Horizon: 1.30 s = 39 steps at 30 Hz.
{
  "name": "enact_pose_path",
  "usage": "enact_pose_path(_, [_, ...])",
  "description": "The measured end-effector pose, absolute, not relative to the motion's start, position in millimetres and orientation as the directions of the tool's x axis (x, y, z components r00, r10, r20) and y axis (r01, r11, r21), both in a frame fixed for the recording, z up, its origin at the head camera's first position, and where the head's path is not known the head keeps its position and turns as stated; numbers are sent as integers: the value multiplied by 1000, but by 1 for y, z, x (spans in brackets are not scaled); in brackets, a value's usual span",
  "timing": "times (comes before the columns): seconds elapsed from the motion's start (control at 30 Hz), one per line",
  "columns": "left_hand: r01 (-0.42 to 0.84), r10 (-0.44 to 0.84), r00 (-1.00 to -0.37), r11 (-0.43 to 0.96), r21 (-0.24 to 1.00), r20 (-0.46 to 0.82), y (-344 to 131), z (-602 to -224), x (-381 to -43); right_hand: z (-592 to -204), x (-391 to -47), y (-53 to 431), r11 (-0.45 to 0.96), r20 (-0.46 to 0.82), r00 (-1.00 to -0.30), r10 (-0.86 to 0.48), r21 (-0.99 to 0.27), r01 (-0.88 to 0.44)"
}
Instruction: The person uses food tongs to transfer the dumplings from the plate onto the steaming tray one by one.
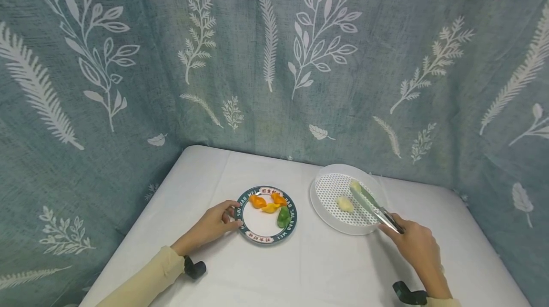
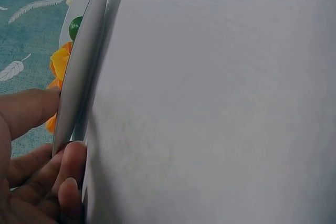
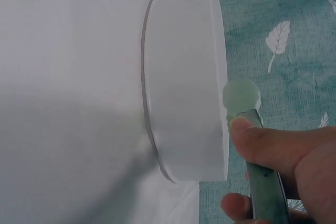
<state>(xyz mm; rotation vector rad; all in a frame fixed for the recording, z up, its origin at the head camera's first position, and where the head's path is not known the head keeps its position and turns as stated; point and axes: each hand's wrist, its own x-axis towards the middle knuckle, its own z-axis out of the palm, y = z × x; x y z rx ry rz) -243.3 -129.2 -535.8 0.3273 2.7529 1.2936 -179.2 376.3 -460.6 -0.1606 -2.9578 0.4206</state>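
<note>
The plate (image 1: 257,221), probably stiff, breakable and best held by its rim, is pinched there by the left grip (image 1: 211,225), while tongs (image 1: 383,214) are clasped by the right grip (image 1: 415,242).

Left hand (image 2: 34,170) grips plate (image 2: 83,72); yellow piece (image 2: 59,64), green piece (image 2: 75,27) peek past rim.

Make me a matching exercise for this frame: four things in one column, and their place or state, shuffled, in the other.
Things
1. left hand
2. right hand
3. green piece
4. round white basket

Place or state
A. gripping the tongs
B. perforated across its base
C. pinching the rim of the plate
D. lying on the plate

Pairs: 1-C, 2-A, 3-D, 4-B
</note>
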Motion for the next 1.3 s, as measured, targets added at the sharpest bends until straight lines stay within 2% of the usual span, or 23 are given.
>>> enact_pose_path(0.27, [162, 233, -972, 622, 766, 16, -130, -537, -244, -460, -185, 383, 948, 84, -975, 206, -263, 177])
enact_pose_path(0.77, [167, 241, -970, 612, 773, 19, -131, -535, -244, -453, -194, 386, 955, -6, -980, 196, -225, 193])
enact_pose_path(1.0, [173, 246, -969, 616, 769, 21, -131, -536, -244, -450, -195, 388, 959, -21, -985, 173, -225, 173])
enact_pose_path(1.3, [170, 245, -969, 618, 768, 17, -132, -536, -244, -448, -192, 387, 948, -25, -979, 205, -245, 204])
